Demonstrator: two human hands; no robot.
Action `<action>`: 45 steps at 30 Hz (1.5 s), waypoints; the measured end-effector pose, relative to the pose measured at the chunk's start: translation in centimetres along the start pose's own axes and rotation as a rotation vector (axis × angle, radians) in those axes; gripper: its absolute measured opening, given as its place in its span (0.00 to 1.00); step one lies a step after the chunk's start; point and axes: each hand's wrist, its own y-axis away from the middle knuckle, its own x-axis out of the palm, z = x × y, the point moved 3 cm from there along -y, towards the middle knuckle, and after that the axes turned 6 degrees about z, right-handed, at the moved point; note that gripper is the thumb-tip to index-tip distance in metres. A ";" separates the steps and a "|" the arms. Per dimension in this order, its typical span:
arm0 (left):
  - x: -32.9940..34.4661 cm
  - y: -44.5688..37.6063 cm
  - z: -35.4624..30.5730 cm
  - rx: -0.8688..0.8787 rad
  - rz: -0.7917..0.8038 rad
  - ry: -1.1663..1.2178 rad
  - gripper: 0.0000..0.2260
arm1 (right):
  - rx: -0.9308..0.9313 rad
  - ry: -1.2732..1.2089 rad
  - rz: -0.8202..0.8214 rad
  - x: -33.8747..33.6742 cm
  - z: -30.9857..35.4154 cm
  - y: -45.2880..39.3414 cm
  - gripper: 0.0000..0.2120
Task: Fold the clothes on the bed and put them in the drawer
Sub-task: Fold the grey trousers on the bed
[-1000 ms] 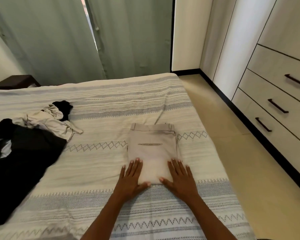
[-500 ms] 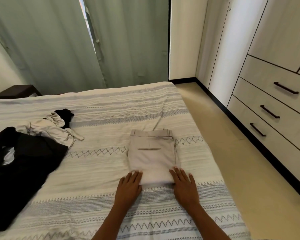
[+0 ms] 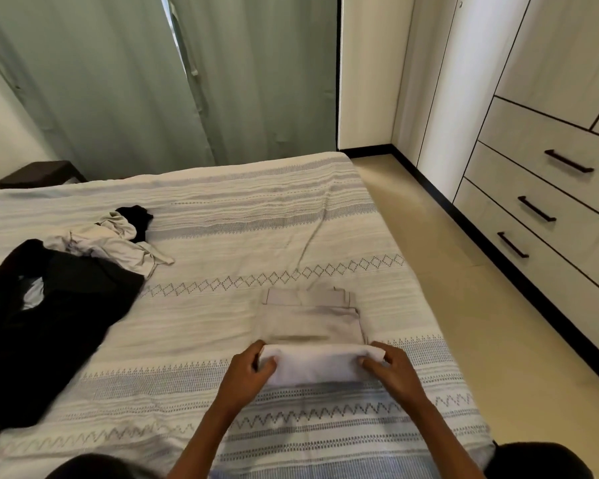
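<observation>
Folded beige trousers lie on the striped bedspread, waistband at the far side. Their near edge is lifted off the bed. My left hand grips the near left corner, thumb on top and fingers under the fabric. My right hand grips the near right corner the same way. A black garment lies spread at the bed's left, with a crumpled cream garment on its far end. Three shut drawers with dark handles stand at the right.
A strip of tan floor runs between the bed and the drawer unit. Green curtains hang behind the bed. A dark bedside table sits at the far left. Tall wardrobe doors stand beside the drawers.
Both hands went from lying flat at the trousers' near edge to curling round its corners. The near edge has lifted off the bed. The camera has tilted.
</observation>
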 end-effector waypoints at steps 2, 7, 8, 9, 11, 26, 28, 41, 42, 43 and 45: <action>0.1 0.7 0.2 -0.047 -0.048 0.089 0.06 | 0.036 -0.133 0.022 0.6 0.7 0.6 0.13; -0.3 -1.3 -0.7 -0.138 -0.193 0.197 0.10 | 0.121 -0.136 -0.085 1.9 2.8 -1.6 0.19; -0.2 -1.9 -0.8 -0.145 -0.224 0.189 0.13 | 0.129 -0.134 -0.093 2.1 2.8 -2.3 0.22; -0.3 -2.6 -1.1 -0.148 -0.263 0.163 0.15 | 0.128 -0.142 -0.093 2.3 3.2 -3.1 0.25; -0.5 -4.0 -1.4 -0.159 -0.340 0.066 0.18 | 0.143 -0.147 -0.090 2.6 3.6 -4.5 0.28; 1.3 -12.8 4.0 -0.264 -0.152 -0.539 0.30 | 0.133 0.891 -0.130 7.2 -3.2 -7.6 0.34; 1.7 -13.3 5.0 -0.383 -0.113 -0.436 0.36 | 0.135 0.902 -0.139 7.4 -3.4 -7.9 0.34; 3.7 -8.2 -0.7 0.514 0.013 -0.805 0.23 | 0.171 0.821 -0.129 7.2 -4.4 -8.8 0.33; 4.1 -7.2 0.0 0.495 0.128 -0.830 0.30 | 0.177 0.801 -0.099 7.2 -4.4 -8.9 0.33; 4.5 -6.5 0.7 0.441 0.221 -0.858 0.38 | 0.186 0.783 -0.068 7.1 -4.4 -9.0 0.34; 5.0 -5.8 1.0 0.343 0.314 -0.898 0.43 | 0.191 0.728 -0.018 6.2 -4.6 -9.0 0.36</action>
